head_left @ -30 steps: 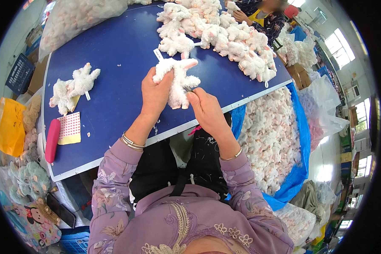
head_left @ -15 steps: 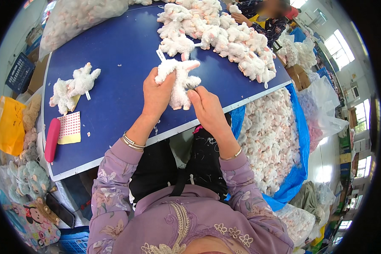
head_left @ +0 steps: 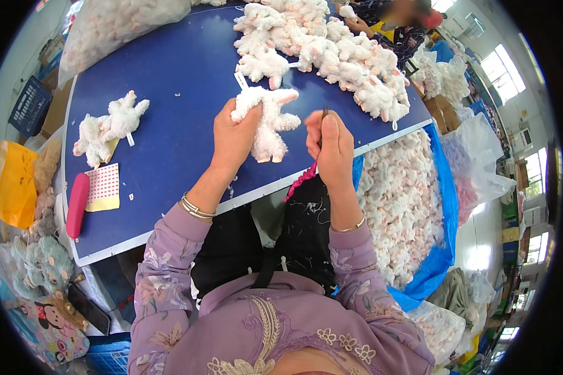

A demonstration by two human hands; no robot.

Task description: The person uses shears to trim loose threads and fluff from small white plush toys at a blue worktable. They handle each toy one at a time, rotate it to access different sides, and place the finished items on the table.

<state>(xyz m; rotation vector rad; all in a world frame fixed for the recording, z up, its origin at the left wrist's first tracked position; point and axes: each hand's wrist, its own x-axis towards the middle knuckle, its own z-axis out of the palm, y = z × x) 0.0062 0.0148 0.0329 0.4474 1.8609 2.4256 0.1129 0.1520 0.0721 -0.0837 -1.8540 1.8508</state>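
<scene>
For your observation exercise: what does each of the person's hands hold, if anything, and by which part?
The left hand grips a white plush toy around its upper body. The right hand pinches a thin dark tool by its lower end.

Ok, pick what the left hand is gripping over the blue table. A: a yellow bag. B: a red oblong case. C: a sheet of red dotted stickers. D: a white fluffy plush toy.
D: the left hand is closed around the white fluffy plush toy, held just above the blue table.
</scene>
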